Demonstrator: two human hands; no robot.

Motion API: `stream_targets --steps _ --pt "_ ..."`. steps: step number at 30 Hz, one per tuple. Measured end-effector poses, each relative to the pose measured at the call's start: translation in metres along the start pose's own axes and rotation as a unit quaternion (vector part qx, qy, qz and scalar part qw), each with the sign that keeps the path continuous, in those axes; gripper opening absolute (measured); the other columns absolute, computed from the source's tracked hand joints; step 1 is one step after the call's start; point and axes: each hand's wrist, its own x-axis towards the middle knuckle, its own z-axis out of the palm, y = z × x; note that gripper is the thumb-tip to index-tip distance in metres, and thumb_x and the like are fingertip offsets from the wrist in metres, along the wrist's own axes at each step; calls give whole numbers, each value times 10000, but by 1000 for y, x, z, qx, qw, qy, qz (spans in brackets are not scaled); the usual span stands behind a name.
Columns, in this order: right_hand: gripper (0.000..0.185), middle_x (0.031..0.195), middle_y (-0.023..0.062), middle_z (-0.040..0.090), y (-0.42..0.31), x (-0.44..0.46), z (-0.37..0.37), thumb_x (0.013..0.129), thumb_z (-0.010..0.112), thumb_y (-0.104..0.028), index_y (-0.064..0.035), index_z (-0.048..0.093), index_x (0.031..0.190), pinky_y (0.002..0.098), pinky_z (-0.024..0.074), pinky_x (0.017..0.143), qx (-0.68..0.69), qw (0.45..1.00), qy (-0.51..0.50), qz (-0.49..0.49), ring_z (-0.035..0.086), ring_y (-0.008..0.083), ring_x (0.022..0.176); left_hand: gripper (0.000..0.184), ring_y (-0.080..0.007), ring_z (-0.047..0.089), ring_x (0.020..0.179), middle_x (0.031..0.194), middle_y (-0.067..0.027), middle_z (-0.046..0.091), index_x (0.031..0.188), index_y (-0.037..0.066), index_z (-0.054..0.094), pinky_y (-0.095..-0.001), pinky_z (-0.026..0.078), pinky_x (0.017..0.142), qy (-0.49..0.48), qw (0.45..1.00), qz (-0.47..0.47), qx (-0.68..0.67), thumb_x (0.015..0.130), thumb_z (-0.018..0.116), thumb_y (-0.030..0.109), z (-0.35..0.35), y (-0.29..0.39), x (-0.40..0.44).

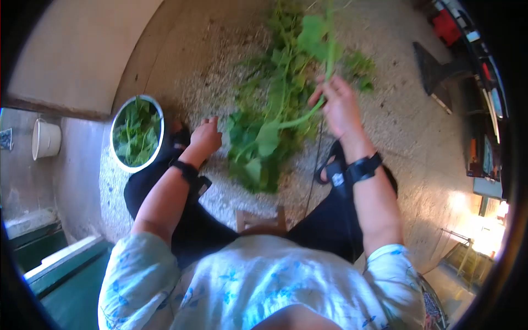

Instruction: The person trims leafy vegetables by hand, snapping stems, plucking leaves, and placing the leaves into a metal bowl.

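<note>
My right hand [340,107] grips a long green leafy vine [331,47], its stem pinched between thumb and fingers. The vine rises past the top of the view, and its lower part bends left over the heap. On the floor in front of me lies the heap of leafy vines [264,148], somewhat blurred. Left of that heap is my left hand [206,136], its fingers curled closed; whether anything small is in them is hidden. A white-rimmed basin [113,135] full of picked green leaves [136,132] stands beyond my left hand, near my left foot.
A white bucket [46,138] is by the wall at the left. Green-painted woodwork [71,275] sits at lower left. A dark stand-like object [437,69] and cluttered shelves [487,99] line the right side. A small wooden stool [261,219] shows between my legs.
</note>
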Motion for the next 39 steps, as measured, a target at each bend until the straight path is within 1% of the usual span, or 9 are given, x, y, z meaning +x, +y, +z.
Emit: stream_targets --steps 3,5,12,16,18,26,30,32,39 --pt "153 630 3 543 5 -3 11 869 418 -181 -90 523 933 212 335 490 -15 998 -58 -3 483 79 564 256 -198 548 896 918 -138 566 996 11 523 -317 464 701 122 944 45 -303 777 554 141 -64 14 20" --pt "145 633 3 540 2 -6 20 869 410 -147 -69 521 923 207 337 499 -22 997 -73 -16 481 76 568 230 -224 540 922 1004 -137 548 987 6 534 -305 460 716 150 831 78 -531 773 536 91 -122 39 12" --pt "137 652 18 532 1 -14 39 862 409 -95 -16 511 908 221 384 565 1 982 -188 -5 490 96 581 248 -171 518 910 988 -104 556 1039 54 532 -274 428 724 223 822 222 -475 800 522 120 -175 72 36" --pt "143 654 23 529 2 -16 39 857 416 -86 -1 520 908 231 404 572 -47 975 -219 -12 505 101 591 172 -286 503 917 960 -146 549 878 31 578 -361 408 787 336 856 295 -260 728 576 115 -169 78 37" --pt "147 655 24 531 2 -17 40 853 423 -75 5 524 923 232 412 565 -74 975 -210 -8 509 102 591 112 -291 512 843 841 -111 572 786 28 578 -363 420 725 225 896 267 -276 701 586 99 -169 76 34" --pt "143 645 14 523 12 -10 54 844 446 -78 17 544 884 226 425 534 -104 983 -149 -19 499 85 562 91 -262 544 647 686 -112 558 765 30 560 -357 436 564 305 883 180 -308 701 591 88 -137 81 37" --pt "139 643 14 531 19 -9 61 836 458 -75 19 544 892 225 431 539 -152 979 -135 -34 503 82 563 100 -104 553 696 689 -63 558 805 1 537 -274 454 524 104 839 26 -534 771 567 91 -133 82 34" --pt "137 643 20 540 17 -3 61 830 467 -68 22 544 899 224 432 535 -150 980 -108 -76 509 82 571 94 -124 557 726 780 -49 562 845 -3 527 -267 494 579 -28 612 50 -789 793 541 74 -133 78 36" --pt "146 692 36 557 15 -9 64 835 476 -87 18 544 910 224 458 573 -120 985 -119 -14 535 88 614 88 -166 565 764 846 -61 570 893 36 516 -322 506 661 7 460 12 -888 810 517 66 -129 50 54"
